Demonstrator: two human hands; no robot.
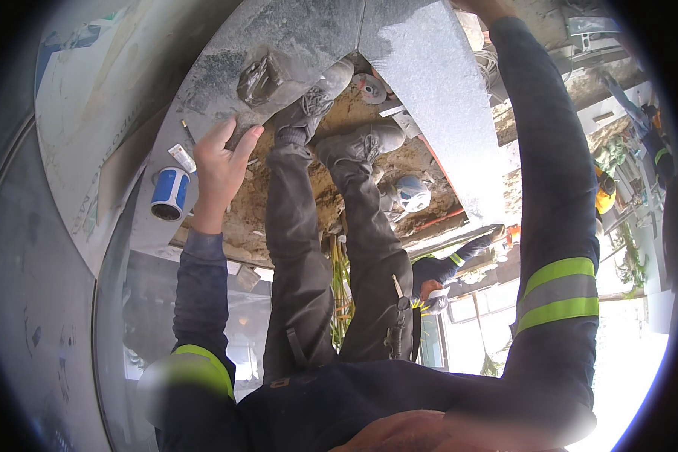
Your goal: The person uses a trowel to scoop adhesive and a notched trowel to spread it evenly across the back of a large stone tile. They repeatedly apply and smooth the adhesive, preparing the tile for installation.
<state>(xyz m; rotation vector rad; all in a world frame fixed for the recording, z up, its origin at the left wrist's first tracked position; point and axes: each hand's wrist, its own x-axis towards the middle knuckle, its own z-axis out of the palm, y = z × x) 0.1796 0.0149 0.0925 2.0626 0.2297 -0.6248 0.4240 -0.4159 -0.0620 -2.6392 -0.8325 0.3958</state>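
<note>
My left hand [222, 166] is over the grey slab [286, 26], thumb and fingers bent together at its edge. A thin grey piece seems to be between them, but I cannot make out what it is. Just beyond the fingertips a crumpled clear plastic bag [267, 79] lies on the slab. Beside this hand stand a blue and white can [170, 193] and a small white tube [181, 157], with a thin dark stick [187, 131] lying above them. My right hand [486, 7] reaches to the top edge of the picture, its fingers cut off from view.
My shoes [363, 145] stand on dirt in an opening between slabs. Near them are a cutting disc [370, 89] and a rounded white-blue object [413, 193]. A pale panel [90, 128] rises at left. One person [437, 286] is low behind me, another [605, 194] at right.
</note>
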